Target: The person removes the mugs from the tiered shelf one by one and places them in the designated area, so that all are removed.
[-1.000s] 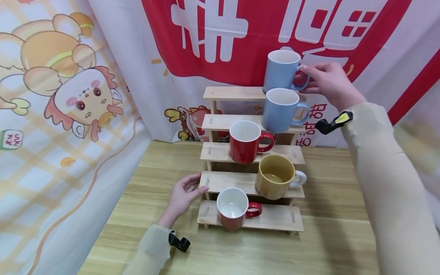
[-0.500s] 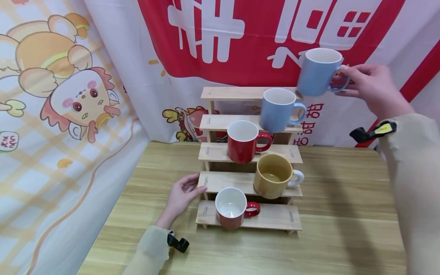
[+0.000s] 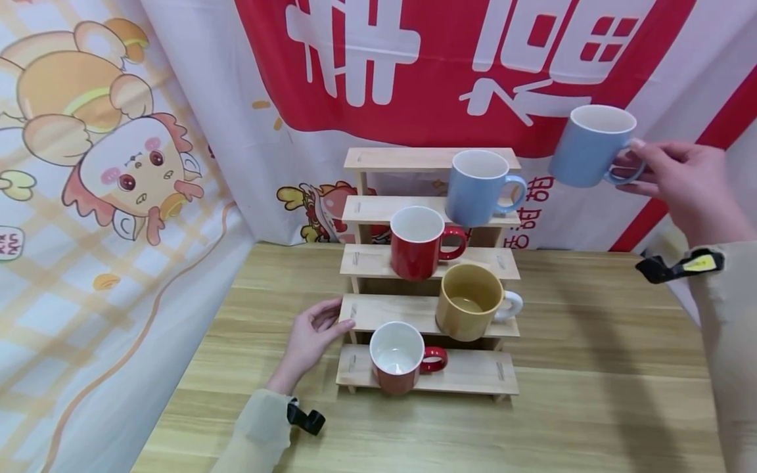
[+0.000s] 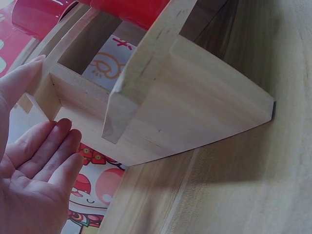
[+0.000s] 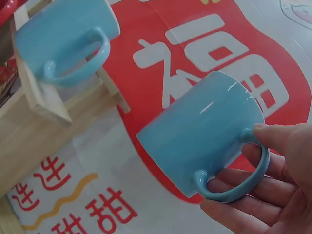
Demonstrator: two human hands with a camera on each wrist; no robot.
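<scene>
My right hand [image 3: 680, 177] pinches the handle of a light blue mug [image 3: 591, 148], held upright in the air to the right of the wooden stepped shelf [image 3: 384, 314]. In the right wrist view this blue mug [image 5: 204, 131] has thumb and fingers around its handle. My left hand [image 3: 313, 338] holds the left end of the shelf's second step from the bottom, thumb over the plank and fingers lower; the left wrist view shows these fingers [image 4: 66, 146] loosely bent. Another light blue mug [image 3: 476, 190] stands on the step just under the top one.
A red mug [image 3: 415, 246] sits on the middle step, a mustard mug [image 3: 467, 312] with white handle one step lower, and a red mug with white inside [image 3: 397, 368] on the bottom step. The shelf stands on a wood-grain table [image 3: 591, 394]. A printed curtain [image 3: 437, 66] hangs close behind.
The right hand has carried the blue mug off the top step, out to the right, then slightly lower. The left hand stays on the shelf.
</scene>
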